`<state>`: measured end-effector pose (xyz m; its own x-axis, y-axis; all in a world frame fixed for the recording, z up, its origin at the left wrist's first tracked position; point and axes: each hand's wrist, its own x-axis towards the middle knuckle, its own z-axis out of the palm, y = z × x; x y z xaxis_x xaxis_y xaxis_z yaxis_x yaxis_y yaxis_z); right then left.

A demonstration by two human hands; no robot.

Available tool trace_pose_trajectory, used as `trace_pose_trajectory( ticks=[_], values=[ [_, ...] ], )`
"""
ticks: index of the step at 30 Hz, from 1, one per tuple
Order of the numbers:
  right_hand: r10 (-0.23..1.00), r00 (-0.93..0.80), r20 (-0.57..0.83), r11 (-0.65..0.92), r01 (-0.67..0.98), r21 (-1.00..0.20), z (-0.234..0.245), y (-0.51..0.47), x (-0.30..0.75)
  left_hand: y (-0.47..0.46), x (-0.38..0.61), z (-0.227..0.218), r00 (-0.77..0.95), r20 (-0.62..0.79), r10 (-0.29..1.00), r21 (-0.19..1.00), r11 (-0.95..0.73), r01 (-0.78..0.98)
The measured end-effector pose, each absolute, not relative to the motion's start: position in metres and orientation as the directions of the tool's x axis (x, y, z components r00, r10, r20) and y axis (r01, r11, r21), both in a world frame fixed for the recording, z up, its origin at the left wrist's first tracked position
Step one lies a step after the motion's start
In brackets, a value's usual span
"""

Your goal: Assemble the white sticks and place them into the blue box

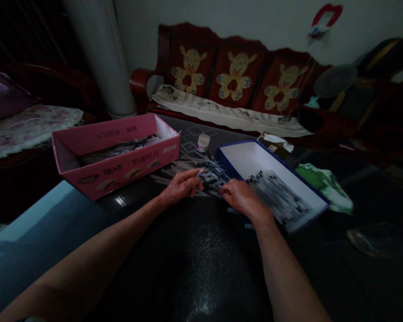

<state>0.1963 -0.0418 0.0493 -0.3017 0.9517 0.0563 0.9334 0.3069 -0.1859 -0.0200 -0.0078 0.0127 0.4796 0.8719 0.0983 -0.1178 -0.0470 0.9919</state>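
Note:
My left hand (181, 185) is closed, pinching a thin, pale pen-like tube (200, 172) between thumb and forefinger. Under and between both hands spreads a loose pile of thin clear and dark pen-like pieces (212, 178) on the dark tabletop. My right hand (243, 197) is at the right side of this pile, beside the blue-rimmed box, with its fingers pressed together; what lies in them is hidden. Inside the white interior of that box (242, 156), several clear tubes with black ends (278, 197) lie side by side in a row.
Left of the pile stands a pink carton (134, 172) with more thin pieces inside. A small round tub (203, 142) sits behind the pile. Right of the blue box lies a green and white packet (325, 185). A wooden sofa (218, 49) stands beyond the table (188, 250).

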Motion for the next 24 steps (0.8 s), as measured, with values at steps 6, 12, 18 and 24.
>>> trace_pose_trajectory(
  ticks=[6, 12, 18, 24],
  values=[
    [0.958, -0.287, 0.015, 0.285, 0.946, -0.153, 0.046, -0.043, 0.189, -0.007, -0.02, 0.011, 0.522, 0.152, 0.839, 0.988, -0.128, -0.081],
    [0.965, -0.261, 0.023, 0.262, 0.955, -0.137, 0.043, -0.042, 0.193, -0.007, -0.019, 0.011, 0.535, 0.16, 0.829, 0.987, -0.151, -0.062],
    [0.939, -0.304, 0.16, 0.339, 0.9, -0.275, 0.058, -0.044, 0.203, -0.009, -0.019, 0.01, 0.553, 0.141, 0.821, 0.99, -0.124, -0.069],
    [0.941, -0.27, 0.205, 0.339, 0.712, -0.615, 0.064, -0.042, 0.196, -0.009, -0.018, 0.007, 0.611, 0.123, 0.782, 0.992, -0.107, -0.063]
  ],
)
